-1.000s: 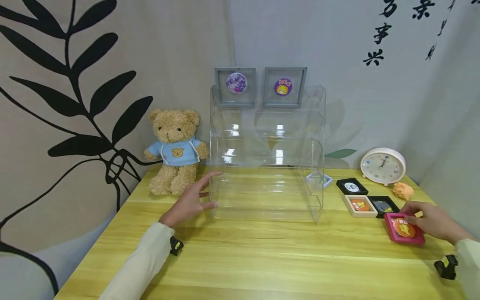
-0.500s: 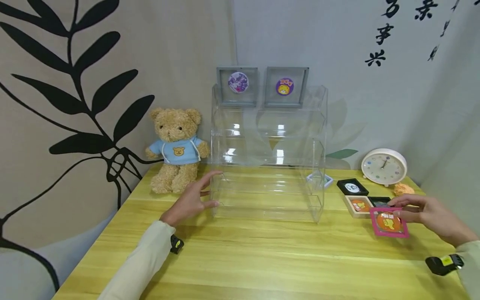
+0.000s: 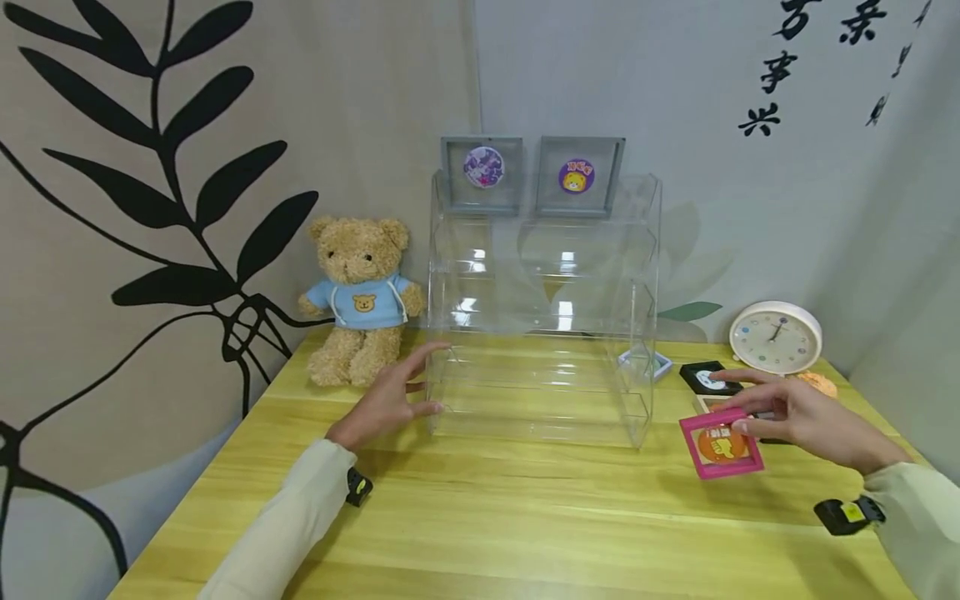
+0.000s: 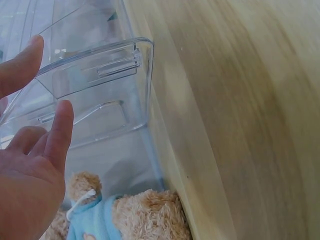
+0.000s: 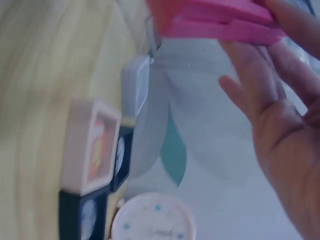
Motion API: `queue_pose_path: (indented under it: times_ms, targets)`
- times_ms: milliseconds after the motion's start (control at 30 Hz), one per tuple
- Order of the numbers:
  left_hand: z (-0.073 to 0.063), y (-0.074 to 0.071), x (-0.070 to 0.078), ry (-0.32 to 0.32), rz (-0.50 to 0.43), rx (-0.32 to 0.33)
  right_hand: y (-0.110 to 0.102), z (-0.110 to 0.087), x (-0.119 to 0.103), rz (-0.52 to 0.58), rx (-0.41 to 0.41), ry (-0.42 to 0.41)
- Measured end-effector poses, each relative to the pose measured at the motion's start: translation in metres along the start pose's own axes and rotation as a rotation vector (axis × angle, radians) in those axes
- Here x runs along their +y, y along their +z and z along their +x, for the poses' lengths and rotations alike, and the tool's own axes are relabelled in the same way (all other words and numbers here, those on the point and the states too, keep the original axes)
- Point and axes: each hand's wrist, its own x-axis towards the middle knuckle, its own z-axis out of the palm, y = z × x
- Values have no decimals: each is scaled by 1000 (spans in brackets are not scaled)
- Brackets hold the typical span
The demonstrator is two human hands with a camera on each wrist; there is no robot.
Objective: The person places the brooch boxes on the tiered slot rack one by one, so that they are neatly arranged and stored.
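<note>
My right hand (image 3: pixel 813 417) pinches a small pink display frame (image 3: pixel 701 458) by its upper right edge. The frame holds an orange round badge and is tilted above the table. In the right wrist view the pink frame (image 5: pixel 220 20) fills the top, with fingers along its edge. My left hand (image 3: pixel 386 404) is at the left side of a clear acrylic tiered stand (image 3: pixel 540 425), fingers extended and spread. In the left wrist view two fingertips (image 4: pixel 62 112) lie close against the stand's side wall (image 4: pixel 142 85); firm contact cannot be made out.
Two grey frames with round badges, one (image 3: pixel 482 200) left and one (image 3: pixel 577 204) right, stand on the top tier. A teddy bear (image 3: pixel 363 304) sits left. On the right are a black frame (image 3: pixel 693 375), a beige frame (image 5: pixel 80 145), a whitish frame (image 3: pixel 660 367) and a clock (image 3: pixel 776 337).
My right hand has lifted the pink frame off the table and carried it left, turning its face more toward the camera. My left hand has stayed by the stand.
</note>
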Motion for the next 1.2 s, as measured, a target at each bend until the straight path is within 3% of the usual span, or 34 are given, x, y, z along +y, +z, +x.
queue_pose_path:
  times_ms: [267,367,500,667,900,1200]
  targets:
    - [1,1,0,-9,6,-2,4,25,-30,32,-129,-153]
    - [1,1,1,-7,1,-7,5,36,-44,4,-140,-176]
    - [0,0,2,-4,1,-7,6,49,-65,-18,-112,-101]
    - [-1,0,2,-4,2,-11,6,68,-91,84,-62,-22]
    - [-1,-2,2,-13,-19,-13,7,103,-124,213,22,-38]
    - [1,-1,1,-10,-2,-18,8,144,-151,290,28,-51]
